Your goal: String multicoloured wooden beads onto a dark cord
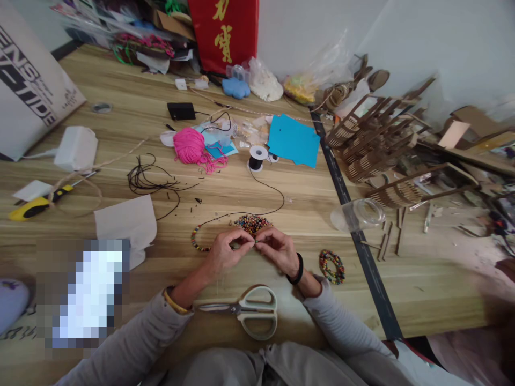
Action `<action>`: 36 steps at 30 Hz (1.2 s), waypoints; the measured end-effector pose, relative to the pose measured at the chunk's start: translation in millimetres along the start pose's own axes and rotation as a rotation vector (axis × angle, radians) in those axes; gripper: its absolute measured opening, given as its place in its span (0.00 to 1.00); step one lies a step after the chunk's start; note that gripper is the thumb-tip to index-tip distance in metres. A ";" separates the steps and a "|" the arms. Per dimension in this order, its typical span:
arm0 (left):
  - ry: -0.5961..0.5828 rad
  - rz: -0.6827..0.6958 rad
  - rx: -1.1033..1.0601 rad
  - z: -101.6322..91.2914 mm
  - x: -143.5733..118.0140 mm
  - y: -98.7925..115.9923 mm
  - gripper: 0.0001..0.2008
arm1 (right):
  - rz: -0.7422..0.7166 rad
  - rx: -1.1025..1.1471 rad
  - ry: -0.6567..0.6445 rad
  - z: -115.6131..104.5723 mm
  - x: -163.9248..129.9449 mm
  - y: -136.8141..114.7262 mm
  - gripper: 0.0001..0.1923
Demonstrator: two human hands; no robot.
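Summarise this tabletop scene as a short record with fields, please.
Hands: left hand and right hand meet, fingertips pinched around a tiny piece, too small to identify
Strung beads: curving out beside the left hand
Black cord: runs from white spool to the strung beads
Loose beads: piled beyond the hands
Coiled bead strand: right of the right hand
Scissors: lying flat, blades pointing left

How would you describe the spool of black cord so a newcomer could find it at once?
On the wooden table, look between the pink yarn ball and the blue sheets. There stands a spool with white round ends and a black winding. Unlike its neighbours, it trails thin black cord curving toward the strung beads by the left hand.
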State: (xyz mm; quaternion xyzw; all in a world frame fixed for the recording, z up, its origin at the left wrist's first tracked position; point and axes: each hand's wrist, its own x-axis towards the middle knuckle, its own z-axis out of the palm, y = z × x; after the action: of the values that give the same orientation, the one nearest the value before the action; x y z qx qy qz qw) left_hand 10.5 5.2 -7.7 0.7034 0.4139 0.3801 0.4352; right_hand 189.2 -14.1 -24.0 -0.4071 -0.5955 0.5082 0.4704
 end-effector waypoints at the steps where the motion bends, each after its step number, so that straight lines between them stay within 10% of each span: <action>1: 0.002 0.003 0.001 -0.2 0.0 0.1 0.04 | -0.004 -0.006 -0.001 -0.3 0.1 0.3 0.08; 36: 0.020 0.024 0.017 -2.4 -1.4 4.1 0.05 | -0.046 -0.082 0.009 -1.8 0.8 -1.6 0.06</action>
State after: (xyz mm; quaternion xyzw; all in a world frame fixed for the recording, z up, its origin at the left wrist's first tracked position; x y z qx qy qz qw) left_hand 8.9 3.5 -3.3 0.7082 0.4132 0.3887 0.4203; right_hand 190.8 -13.2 -22.1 -0.4145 -0.6229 0.4705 0.4677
